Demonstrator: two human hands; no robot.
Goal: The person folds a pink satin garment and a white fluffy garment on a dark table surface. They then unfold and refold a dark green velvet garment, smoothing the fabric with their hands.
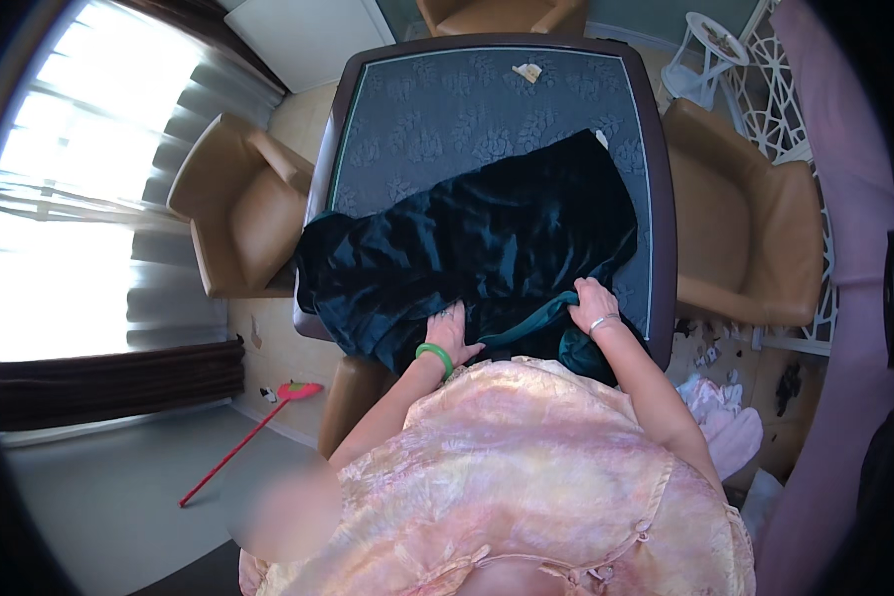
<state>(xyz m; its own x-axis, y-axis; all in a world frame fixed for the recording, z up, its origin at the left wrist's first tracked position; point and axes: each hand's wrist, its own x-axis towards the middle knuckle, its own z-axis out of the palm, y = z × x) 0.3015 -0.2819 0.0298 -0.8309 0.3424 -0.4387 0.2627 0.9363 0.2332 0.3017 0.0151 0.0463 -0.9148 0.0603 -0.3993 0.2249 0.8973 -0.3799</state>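
Note:
A dark teal velvet garment (477, 223) lies spread across the near half of a square table with a patterned grey-blue top (447, 104). My right hand (594, 302) pinches a folded edge of the velvet, where a lighter teal strip (529, 322) runs down towards the left. My left hand (451, 335) rests on the cloth near the table's front edge, its fingers partly under a fold; whether it grips the velvet is hidden. A green bangle (436, 359) circles my left wrist, and a silver bracelet (603, 322) sits on the right one.
Tan armchairs stand at the left (246, 201), right (737, 216) and far side of the table. A small crumpled scrap (527, 72) lies on the tabletop. A red-handled tool (231, 451) is at the lower left. Pale pink cloth (723, 425) lies on the floor at right.

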